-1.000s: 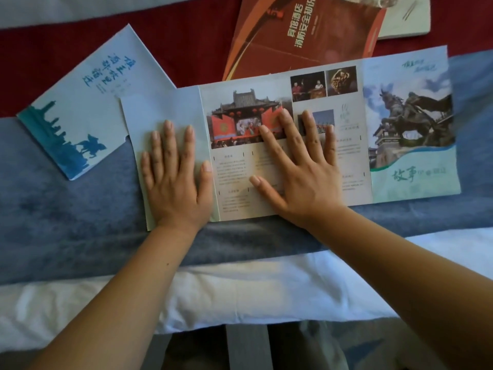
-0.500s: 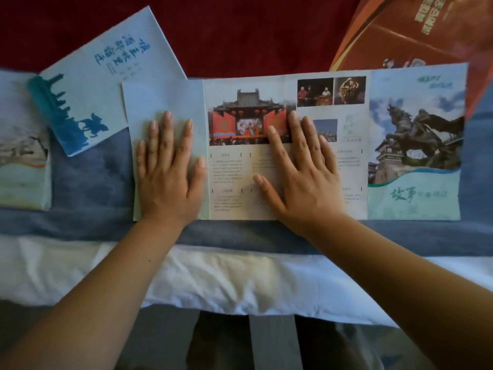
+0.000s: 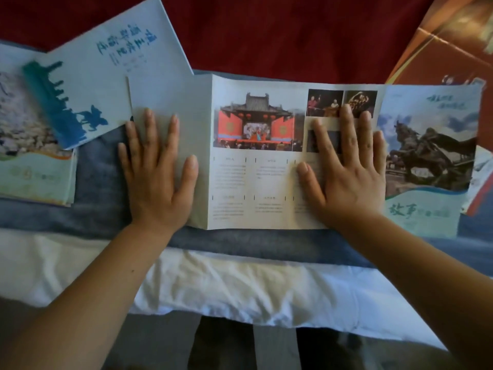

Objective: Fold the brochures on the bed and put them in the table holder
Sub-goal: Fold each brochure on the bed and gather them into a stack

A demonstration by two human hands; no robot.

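Note:
An unfolded brochure lies spread across the blue runner on the bed, with a temple photo in its middle and a horse statue on its right panel. My left hand presses flat on its plain left panel, fingers straight. My right hand presses flat near the fold before the right panel. A folded pale-blue brochure with a blue silhouette lies at the upper left, its corner by the open one. Another folded brochure lies at the far left. The table holder is out of view.
A red-brown brochure lies at the upper right, with another paper peeking out at the right edge. Dark red bedding lies behind, white sheet along the bed's near edge, floor below.
My right hand has slid right across the open brochure toward the fold of the right panel. The view has shifted left, revealing more of the far-left brochure. My left hand stays pressed.

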